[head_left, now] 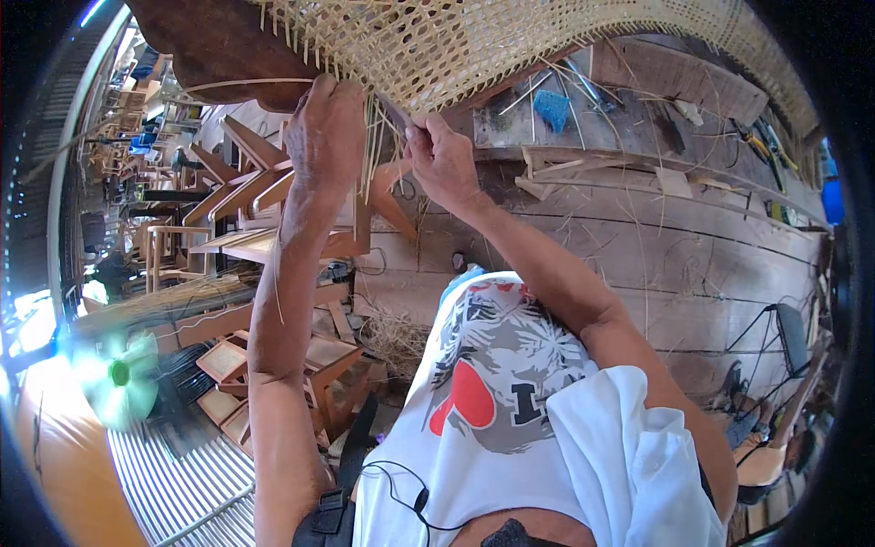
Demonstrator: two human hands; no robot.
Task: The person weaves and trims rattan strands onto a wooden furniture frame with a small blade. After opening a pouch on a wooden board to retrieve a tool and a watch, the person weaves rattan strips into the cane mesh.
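Note:
A woven cane panel [474, 46] with open holes spreads across the top, its loose strand ends sticking out along the edge of a dark brown wooden frame [219, 46]. At that edge my left hand [326, 137] is closed on a pale cane strand [246, 83], which bows out to the left. My right hand [444, 164] grips a slim, flat grey tool [392, 111] whose tip points up at the panel's edge; its exact kind is unclear. Between my hands, several cane ends [371, 150] hang down.
Beyond my right hand, a low wooden bench [620, 123] carries a blue cloth [550, 111], pliers [755, 146] and cane scraps. Wooden chair frames [246, 173] crowd the left, above a spinning green fan [118, 372]. Cane shavings [396, 342] lie on the plank floor [583, 246].

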